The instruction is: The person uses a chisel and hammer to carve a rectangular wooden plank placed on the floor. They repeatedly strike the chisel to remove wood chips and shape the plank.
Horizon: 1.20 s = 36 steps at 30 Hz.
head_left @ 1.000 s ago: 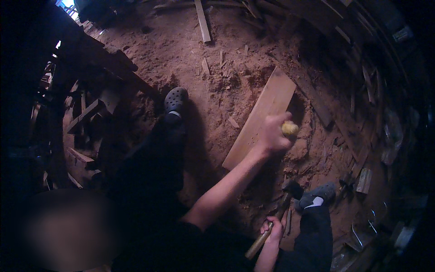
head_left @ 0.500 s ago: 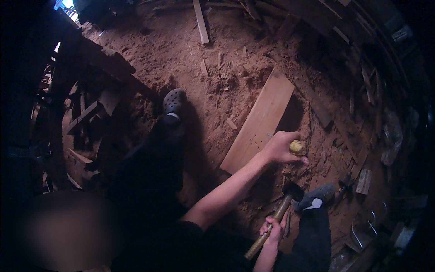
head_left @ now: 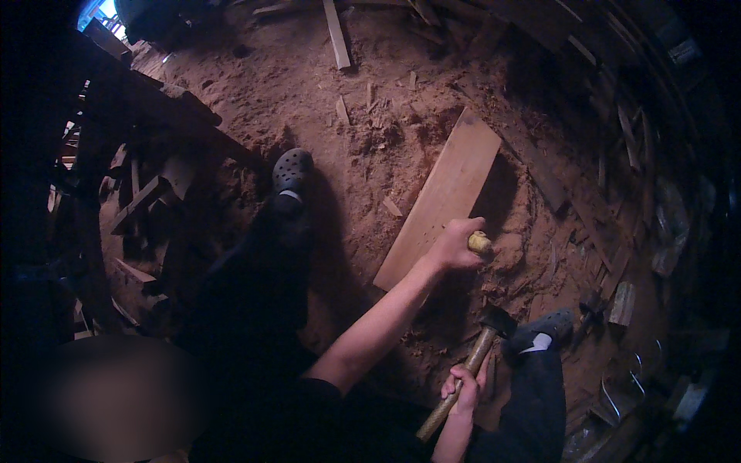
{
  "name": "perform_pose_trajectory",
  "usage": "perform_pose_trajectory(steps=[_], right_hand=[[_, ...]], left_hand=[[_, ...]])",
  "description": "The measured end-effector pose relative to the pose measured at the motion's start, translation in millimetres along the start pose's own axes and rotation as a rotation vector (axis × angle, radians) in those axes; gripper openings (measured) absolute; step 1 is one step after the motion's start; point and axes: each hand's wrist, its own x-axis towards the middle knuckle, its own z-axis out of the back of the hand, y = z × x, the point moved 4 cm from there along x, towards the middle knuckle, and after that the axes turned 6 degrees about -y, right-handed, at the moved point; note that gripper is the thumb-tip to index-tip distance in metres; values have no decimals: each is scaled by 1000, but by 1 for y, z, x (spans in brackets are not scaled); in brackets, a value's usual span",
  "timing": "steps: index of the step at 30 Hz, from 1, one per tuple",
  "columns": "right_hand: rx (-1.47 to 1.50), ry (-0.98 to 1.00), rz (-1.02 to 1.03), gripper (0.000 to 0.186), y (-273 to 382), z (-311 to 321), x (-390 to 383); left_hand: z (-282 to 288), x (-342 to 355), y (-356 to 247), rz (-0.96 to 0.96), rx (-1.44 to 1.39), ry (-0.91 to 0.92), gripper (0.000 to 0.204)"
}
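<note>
Positioning seems in hand: your left hand (head_left: 454,244) clasps a yellow-ended tool (head_left: 479,244) at the right edge of the plank (head_left: 441,197), your right hand (head_left: 465,390) grips a hammer (head_left: 480,352); the next move likely calls for steadiness.

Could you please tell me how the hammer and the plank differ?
The hammer is gripped in the right hand; the plank lies by the left hand. The hammer is slim and dark-headed; the plank is broad, flat and pale. Both slant toward the picture's upper right.
</note>
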Motion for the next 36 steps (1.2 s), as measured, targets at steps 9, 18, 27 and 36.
perform_pose_trajectory(steps=[9, 18, 27, 36], right_hand=[[-159, -46, 268, 87, 33, -24, -10], [-474, -30, 640, 76, 80, -60, 4], [-673, -18, 740, 76, 79, -71, 16], [-442, -150, 836, 74, 99, -77, -8]], left_hand=[[-9, 5, 5, -91, 19, -41, 30], [-22, -2, 13, -113, 66, 42, 28], [-15, 1, 13, -127, -8, 17, 29], [-14, -4, 21, -38, 80, -11, 33]])
